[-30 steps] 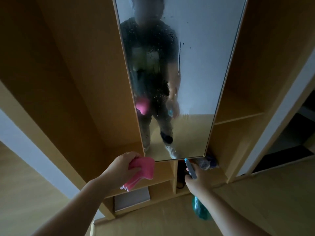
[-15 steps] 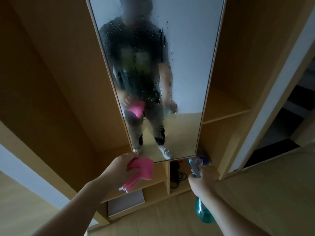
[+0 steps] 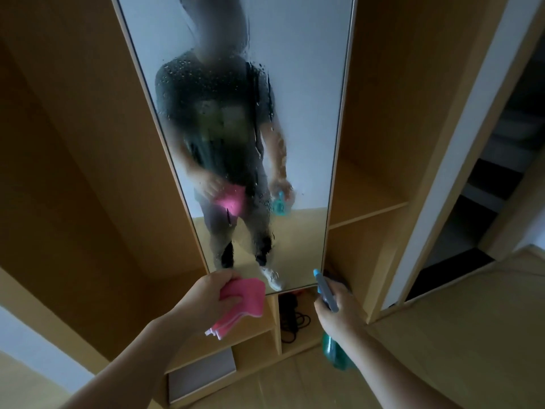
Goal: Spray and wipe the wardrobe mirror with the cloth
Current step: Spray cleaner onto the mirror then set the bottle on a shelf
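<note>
A tall wardrobe mirror [image 3: 309, 113] stands in the middle of a light wooden wardrobe, its glass covered with spray droplets and runs. My left hand [image 3: 203, 299] grips a folded pink cloth [image 3: 244, 299] just below the mirror's bottom left corner, not touching the glass. My right hand [image 3: 339, 311] holds a teal spray bottle [image 3: 333, 349] by its neck, the blue nozzle pointing up toward the mirror's lower right corner. The reflection shows a person holding both items.
Open wardrobe compartments flank the mirror, with a shelf [image 3: 368, 214] on the right. Below the mirror, small cubbies hold a black cable [image 3: 292, 320] and a grey flat box [image 3: 203, 376]. A white door frame [image 3: 460, 143] rises at right, with wooden floor beneath.
The view has tilted up and shifted, bringing more of the mirror into frame. Both hands stay low near the mirror's bottom edge, still holding the cloth and the bottle.
</note>
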